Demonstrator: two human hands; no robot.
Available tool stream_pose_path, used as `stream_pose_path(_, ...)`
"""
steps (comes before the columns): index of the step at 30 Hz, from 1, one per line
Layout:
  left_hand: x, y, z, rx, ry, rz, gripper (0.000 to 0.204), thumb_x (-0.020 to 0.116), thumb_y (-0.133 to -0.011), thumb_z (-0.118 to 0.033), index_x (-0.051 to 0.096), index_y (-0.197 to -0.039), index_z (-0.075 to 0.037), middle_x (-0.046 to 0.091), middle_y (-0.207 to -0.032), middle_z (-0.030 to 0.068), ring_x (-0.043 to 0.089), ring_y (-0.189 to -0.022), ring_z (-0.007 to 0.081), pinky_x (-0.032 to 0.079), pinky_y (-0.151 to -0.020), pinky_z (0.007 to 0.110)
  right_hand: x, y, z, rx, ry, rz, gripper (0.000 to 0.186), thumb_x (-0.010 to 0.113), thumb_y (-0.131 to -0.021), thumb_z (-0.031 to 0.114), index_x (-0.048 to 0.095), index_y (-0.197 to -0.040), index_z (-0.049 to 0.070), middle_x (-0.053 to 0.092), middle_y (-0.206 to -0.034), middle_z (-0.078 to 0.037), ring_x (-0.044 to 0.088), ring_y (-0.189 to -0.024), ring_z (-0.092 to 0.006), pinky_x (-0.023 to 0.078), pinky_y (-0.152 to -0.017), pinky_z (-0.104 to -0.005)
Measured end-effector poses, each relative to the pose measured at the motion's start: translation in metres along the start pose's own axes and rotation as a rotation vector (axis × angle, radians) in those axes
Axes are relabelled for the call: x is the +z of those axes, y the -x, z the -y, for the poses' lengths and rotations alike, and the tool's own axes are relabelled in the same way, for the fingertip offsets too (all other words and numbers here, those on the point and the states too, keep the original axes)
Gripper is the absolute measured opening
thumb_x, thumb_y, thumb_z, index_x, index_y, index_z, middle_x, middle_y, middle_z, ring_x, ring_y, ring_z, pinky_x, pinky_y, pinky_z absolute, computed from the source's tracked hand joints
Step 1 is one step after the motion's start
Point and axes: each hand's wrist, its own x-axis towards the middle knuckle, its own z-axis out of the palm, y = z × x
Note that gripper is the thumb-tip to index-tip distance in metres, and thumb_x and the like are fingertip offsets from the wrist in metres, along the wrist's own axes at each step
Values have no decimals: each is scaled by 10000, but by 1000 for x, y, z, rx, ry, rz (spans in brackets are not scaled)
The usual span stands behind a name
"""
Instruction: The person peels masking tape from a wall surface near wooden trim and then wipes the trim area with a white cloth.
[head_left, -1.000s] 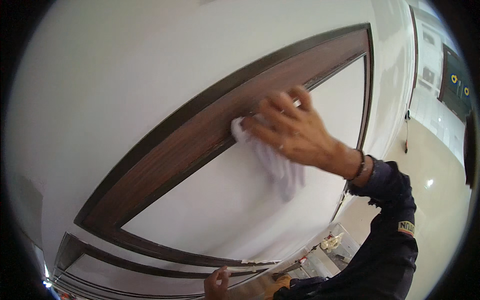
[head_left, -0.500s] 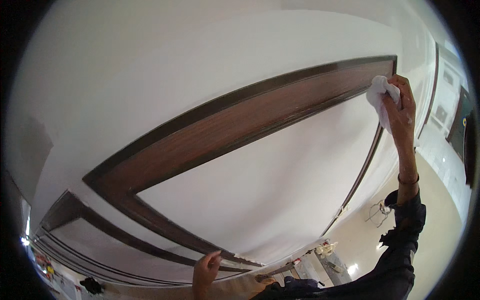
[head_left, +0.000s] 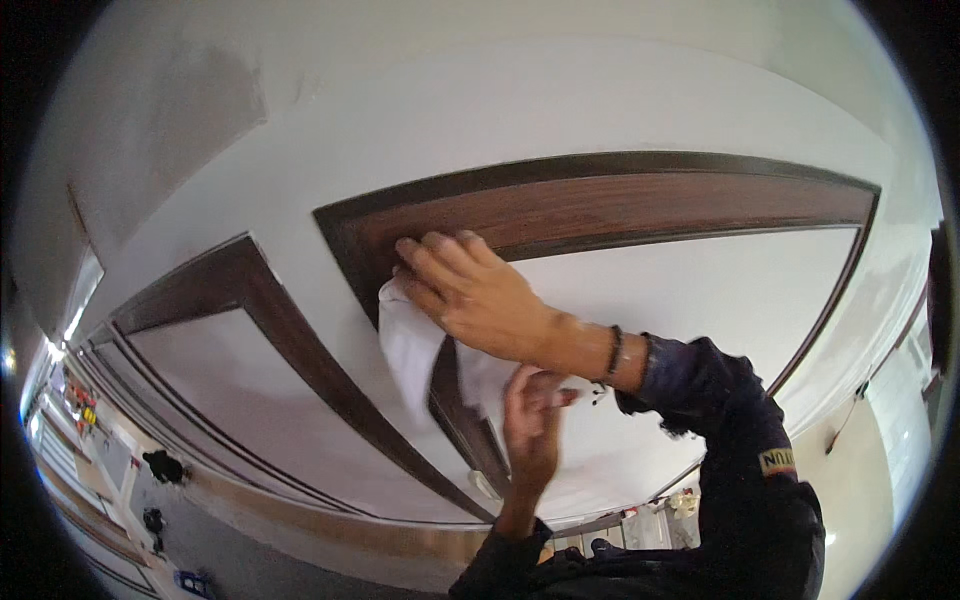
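Observation:
A dark brown wooden frame (head_left: 620,205) is set around a white panel on the white wall. My right hand (head_left: 475,295) presses a white cloth (head_left: 405,345) against the frame's upper left corner. The cloth hangs below my palm and covers part of the frame's left upright. Below my right wrist, my left hand (head_left: 535,420) is raised in front of the white panel. Its fingers are loosely bent, apart and somewhat blurred, with nothing visible in them.
Another brown wooden frame (head_left: 275,325) stands to the left on the same wall. A dark object (head_left: 165,466) lies on the grey floor (head_left: 270,555) at lower left. A cable (head_left: 847,415) hangs on the right.
My right hand has swept the cloth from the frame's upper right corner to its upper left corner. My left hand has risen toward my right forearm. The view has shifted left.

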Motion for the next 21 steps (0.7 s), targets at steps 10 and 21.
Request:
stream_pose_path(10,-63,-37,-53,466,-981,-311,460,636,-942,-90,517,-1380,-21,517,-1343,171,531,-1162,297,435,-964,438,-48,40,-31,62,298,-64,294,584,-863,214,720,-1105,117,586,-1064,-47,523,-988,-217,416,-865,-409)
stream_pose_path(21,71,-123,-60,940,-1506,63,267,707,-777,-17,750,-1016,-127,666,-1095,-18,508,-1101,294,376,-944,481,-139,110,-68,226,241,136,438,734,-753,346,705,-1080,56,530,-1116,-115,482,-977,-250,359,-777,-384)
